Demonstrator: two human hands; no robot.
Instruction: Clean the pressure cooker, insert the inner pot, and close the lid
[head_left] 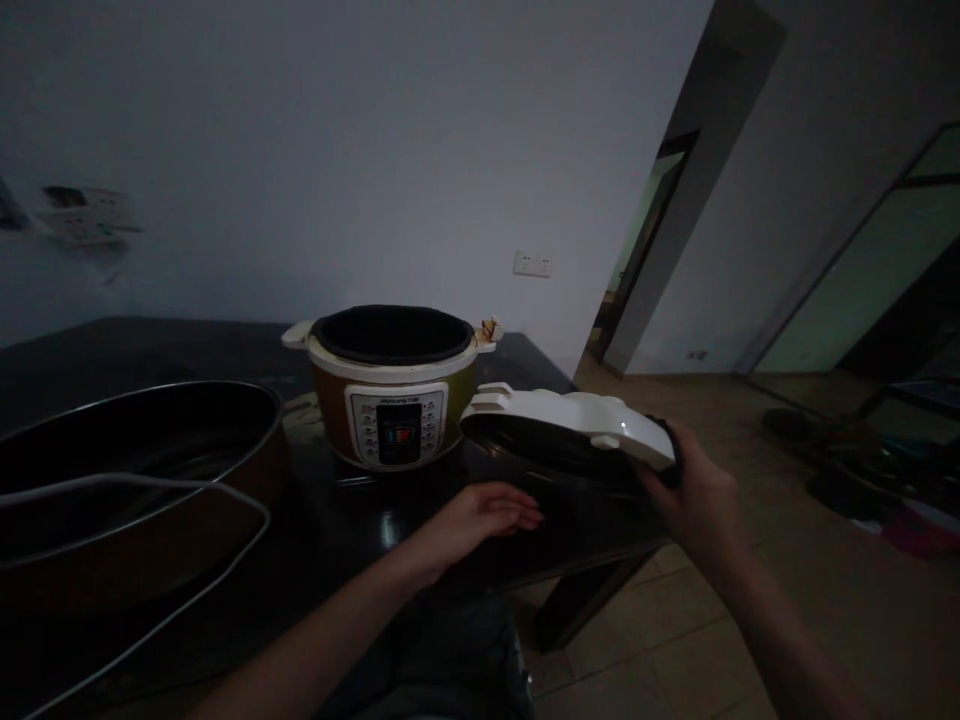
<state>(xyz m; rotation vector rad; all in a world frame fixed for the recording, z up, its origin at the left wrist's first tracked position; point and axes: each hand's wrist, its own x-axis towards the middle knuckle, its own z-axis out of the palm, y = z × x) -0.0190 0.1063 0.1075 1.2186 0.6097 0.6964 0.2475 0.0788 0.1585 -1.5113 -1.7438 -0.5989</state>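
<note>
A gold and white electric pressure cooker (391,400) stands open on the dark table (187,345), its black inner pot showing. My right hand (694,500) is closed on the black handle end of the cooker's white lid (574,425), holding it nearly flat just right of the cooker, above the table's right end. My left hand (480,520) hovers over the table in front of the cooker, palm down, fingers stretched out, holding nothing.
A large dark oval pan (135,470) sits at the left, with a white cord (225,500) looping over its rim and the table. A wall socket (532,264) is behind. Tiled floor and a doorway lie to the right.
</note>
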